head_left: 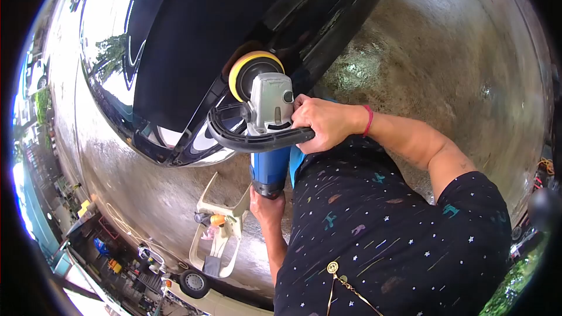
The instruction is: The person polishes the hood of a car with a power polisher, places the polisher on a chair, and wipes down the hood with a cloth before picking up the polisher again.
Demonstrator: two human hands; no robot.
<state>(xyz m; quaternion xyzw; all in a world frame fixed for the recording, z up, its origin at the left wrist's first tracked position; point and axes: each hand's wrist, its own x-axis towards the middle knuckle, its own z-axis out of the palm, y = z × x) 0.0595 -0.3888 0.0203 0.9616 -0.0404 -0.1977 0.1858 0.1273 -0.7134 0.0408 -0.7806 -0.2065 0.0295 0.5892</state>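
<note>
A blue and silver car polisher [270, 167] is held in both hands against a glossy black car panel [193, 35]. Its yellow-edged round pad [239, 76] appears to lie on that panel, close to the body edge. My right hand [328, 124], with a red band at the wrist, is closed around the end of the black loop handle [252, 143]. Lower down, my left hand [267, 206] grips the rear end of the blue body; some of its fingers are hidden behind the tool.
A cream plastic stool or cart [234, 246] stands on the wet concrete floor [398, 76], carrying an orange-topped item [218, 220]. A pale hose or cable [126, 222] runs over the floor. Another vehicle's wheel [194, 282] shows at bottom left, near assorted clutter.
</note>
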